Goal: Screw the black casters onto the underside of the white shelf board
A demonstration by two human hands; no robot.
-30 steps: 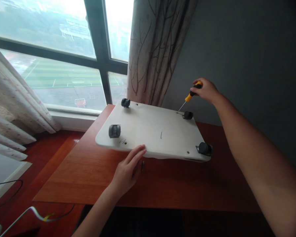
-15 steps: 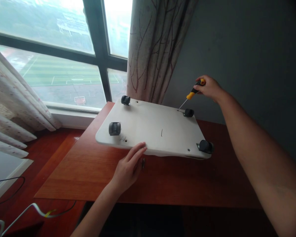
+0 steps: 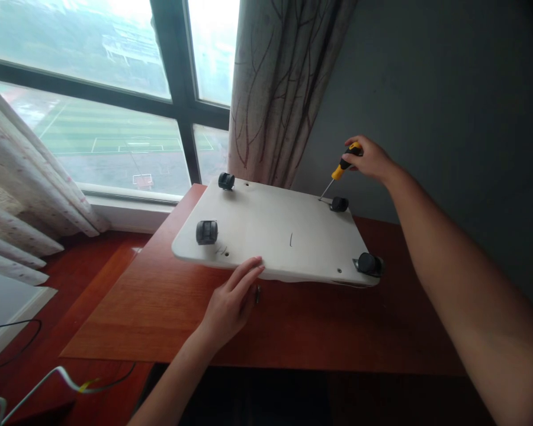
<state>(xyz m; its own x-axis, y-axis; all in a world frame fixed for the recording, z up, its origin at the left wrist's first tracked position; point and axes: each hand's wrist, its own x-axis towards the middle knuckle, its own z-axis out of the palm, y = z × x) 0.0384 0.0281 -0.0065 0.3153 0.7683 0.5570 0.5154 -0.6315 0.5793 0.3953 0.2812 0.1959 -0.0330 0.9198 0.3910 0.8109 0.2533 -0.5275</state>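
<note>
Grasping the screwdriver (image 3: 340, 169), the right grip (image 3: 368, 157) has been swung slightly leftward, the tip kept in place; turning seems under way. The board (image 3: 266, 222), toward the far edge of the table (image 3: 160, 319), is touched by the left grip (image 3: 228, 302); whether pinched cannot be told. The tip is crowded by a black caster (image 3: 339, 204).

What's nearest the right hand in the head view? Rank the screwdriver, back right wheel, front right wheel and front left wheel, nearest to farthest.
1. Screwdriver: held in the right hand.
2. Back right wheel: right of the screwdriver's tip.
3. Front right wheel: near right corner of the board.
4. Front left wheel: across on the board's left.
</note>
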